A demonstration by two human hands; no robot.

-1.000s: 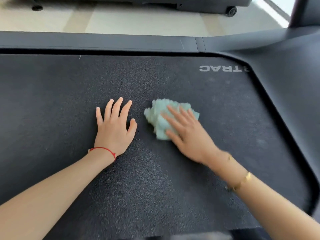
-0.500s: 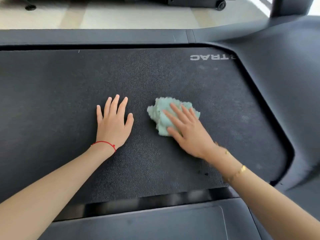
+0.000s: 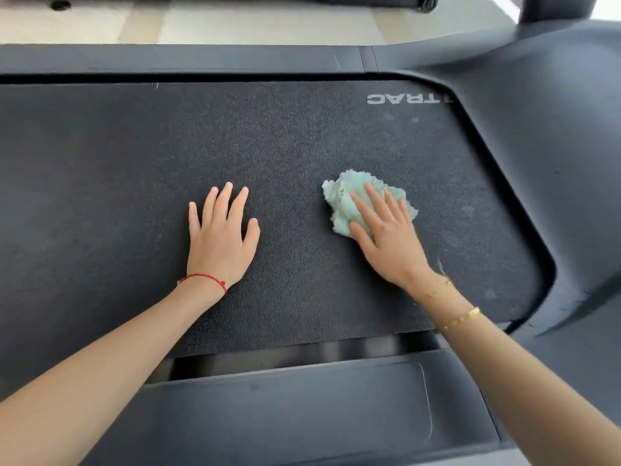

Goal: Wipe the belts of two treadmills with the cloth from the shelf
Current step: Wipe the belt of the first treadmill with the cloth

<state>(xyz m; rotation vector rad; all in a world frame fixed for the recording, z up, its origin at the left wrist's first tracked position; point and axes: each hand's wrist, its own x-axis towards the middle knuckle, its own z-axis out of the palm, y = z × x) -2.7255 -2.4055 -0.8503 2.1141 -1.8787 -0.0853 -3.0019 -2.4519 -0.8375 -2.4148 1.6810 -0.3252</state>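
A dark textured treadmill belt fills most of the head view. A crumpled pale green cloth lies on it, right of centre. My right hand presses on the cloth with straight, spread fingers and covers its near right part. My left hand rests flat on the bare belt to the left of the cloth, fingers straight, holding nothing.
Grey side rails run along the far edge and the near edge of the belt. The motor cover curves round the belt's right end. Pale floor and another machine's wheeled base lie beyond.
My right hand and the cloth have slid a little to the right along the belt. The view has shifted, so the near side rail now shows. My left hand stays flat.
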